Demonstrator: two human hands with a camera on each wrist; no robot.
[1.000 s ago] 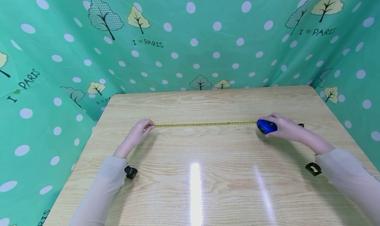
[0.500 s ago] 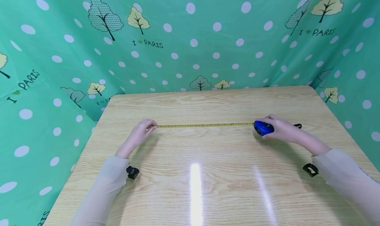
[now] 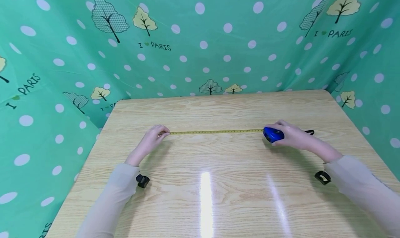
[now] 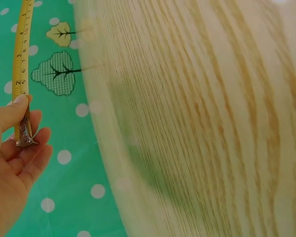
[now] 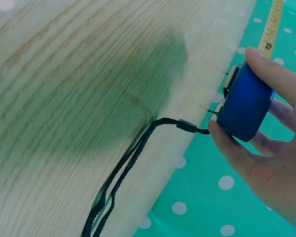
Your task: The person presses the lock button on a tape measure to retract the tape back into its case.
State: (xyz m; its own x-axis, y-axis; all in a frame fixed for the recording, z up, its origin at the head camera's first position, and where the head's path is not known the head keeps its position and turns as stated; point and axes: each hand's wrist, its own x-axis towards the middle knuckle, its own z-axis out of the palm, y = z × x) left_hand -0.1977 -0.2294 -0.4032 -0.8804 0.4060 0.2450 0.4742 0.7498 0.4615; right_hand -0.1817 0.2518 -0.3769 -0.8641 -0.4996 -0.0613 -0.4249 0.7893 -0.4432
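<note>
The person is wearing 2 long, loose sleeves of thin, pale beige fabric, the left sleeve (image 3: 107, 205) and the right sleeve (image 3: 362, 189) each ending at the wrist. Both hands are showing bare, the left hand (image 3: 150, 141) and the right hand (image 3: 292, 136) wearing no gloves or rings. A small black wrist mount (image 3: 142, 180) is sitting under the left cuff, and a second black mount (image 3: 322, 177), with a pale centre, is sitting under the right cuff.
</note>
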